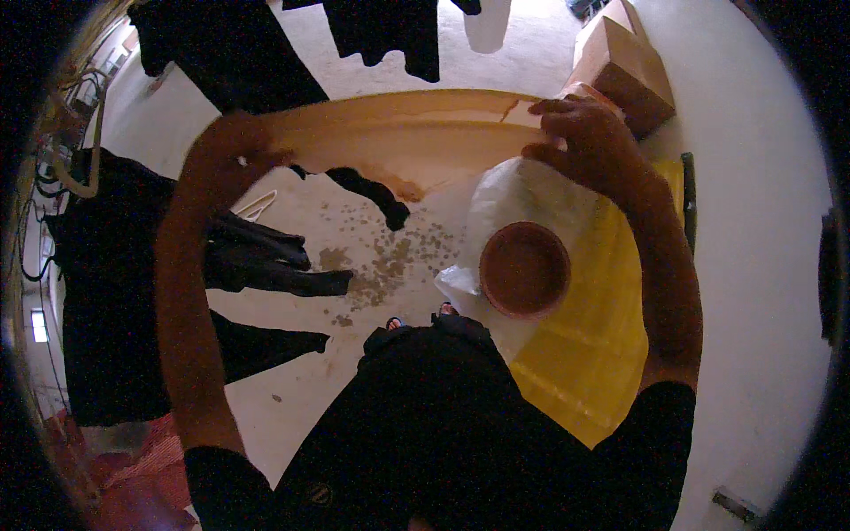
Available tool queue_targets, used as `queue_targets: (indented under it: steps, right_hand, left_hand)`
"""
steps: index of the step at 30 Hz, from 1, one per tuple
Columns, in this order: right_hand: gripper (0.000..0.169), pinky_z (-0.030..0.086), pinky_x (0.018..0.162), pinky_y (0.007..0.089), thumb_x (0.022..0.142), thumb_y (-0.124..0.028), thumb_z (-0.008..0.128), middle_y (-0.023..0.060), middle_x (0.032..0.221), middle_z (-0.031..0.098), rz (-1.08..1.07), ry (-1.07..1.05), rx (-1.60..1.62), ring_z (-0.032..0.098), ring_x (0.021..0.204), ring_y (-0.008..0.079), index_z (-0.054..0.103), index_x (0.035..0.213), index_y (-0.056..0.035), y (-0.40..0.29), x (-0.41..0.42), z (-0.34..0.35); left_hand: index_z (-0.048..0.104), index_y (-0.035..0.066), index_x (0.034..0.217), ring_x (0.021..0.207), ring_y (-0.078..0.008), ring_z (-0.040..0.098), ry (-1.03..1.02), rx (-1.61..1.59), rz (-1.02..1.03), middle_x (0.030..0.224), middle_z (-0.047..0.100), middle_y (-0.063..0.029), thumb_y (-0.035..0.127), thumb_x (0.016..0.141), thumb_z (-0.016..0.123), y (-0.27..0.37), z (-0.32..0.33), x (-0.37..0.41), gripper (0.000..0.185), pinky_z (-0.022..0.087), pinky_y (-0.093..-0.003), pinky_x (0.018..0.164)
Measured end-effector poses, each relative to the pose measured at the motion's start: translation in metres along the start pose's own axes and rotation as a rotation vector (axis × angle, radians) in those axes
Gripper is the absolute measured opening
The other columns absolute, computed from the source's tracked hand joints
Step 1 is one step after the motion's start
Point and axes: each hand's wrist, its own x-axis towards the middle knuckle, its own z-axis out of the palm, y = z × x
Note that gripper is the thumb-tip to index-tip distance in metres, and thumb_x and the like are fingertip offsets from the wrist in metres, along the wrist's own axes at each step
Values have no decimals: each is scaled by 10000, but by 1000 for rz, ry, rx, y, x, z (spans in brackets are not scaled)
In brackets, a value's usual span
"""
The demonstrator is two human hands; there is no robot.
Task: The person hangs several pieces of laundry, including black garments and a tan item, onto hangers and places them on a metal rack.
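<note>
An orange-tan piece of cloth, darker along part of its lower edge, is stretched between my raised hands. My left hand grips its left end, and my right hand pinches its right end. Below my right hand, a round reddish-brown bowl sits beside a white plastic sack and a yellow sheet or sack. Wet-looking spots mark the floor below the cloth.
Dark garments hang at the left near hangers, with more dark garments at the top. Cardboard boxes stand against the wall at upper right. A white container is at the top. Reddish netting lies at lower left.
</note>
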Motion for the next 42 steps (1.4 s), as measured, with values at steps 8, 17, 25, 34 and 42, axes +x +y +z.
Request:
queue_targets:
  steps: [8,17,25,34,42]
  right_hand:
    - [306,493,882,382,802,-291,700,109,1204,596,171,-37,-16,623,975,326,665,988,-51,49,-36,-26]
    - [474,483,891,420,886,-306,586,162,1182,591,452,66,-2,600,1024,348,439,1289,-106,61,-50,-42]
    - [275,524,758,401,859,-297,603,120,958,669,181,161,-661,651,846,282,638,1014,-72,129,-75,-13]
    - [327,530,643,377,829,-358,639,93,730,686,880,125,325,659,614,219,692,831,-36,106,-69,-54]
    - [368,520,638,346,843,-383,603,83,664,671,368,-14,87,645,592,209,686,773,-31,112,-95,-36]
  left_hand:
    - [628,60,960,788,-273,590,21,75,149,878,608,-117,113,805,671,43,2,38,169,496,-350,714]
    - [541,66,1211,1057,-297,544,-108,42,204,1147,567,-152,200,972,392,95,3,67,312,422,-372,951]
    - [642,27,855,1215,-255,466,186,255,386,1093,626,-81,-94,749,575,148,-16,64,174,414,-385,997]
    - [620,20,950,1099,-284,551,71,-2,133,1114,618,-99,46,772,662,138,14,64,185,462,-357,930]
    - [629,47,908,872,-276,612,30,-79,-61,950,633,-117,226,812,677,124,37,46,208,499,-342,774]
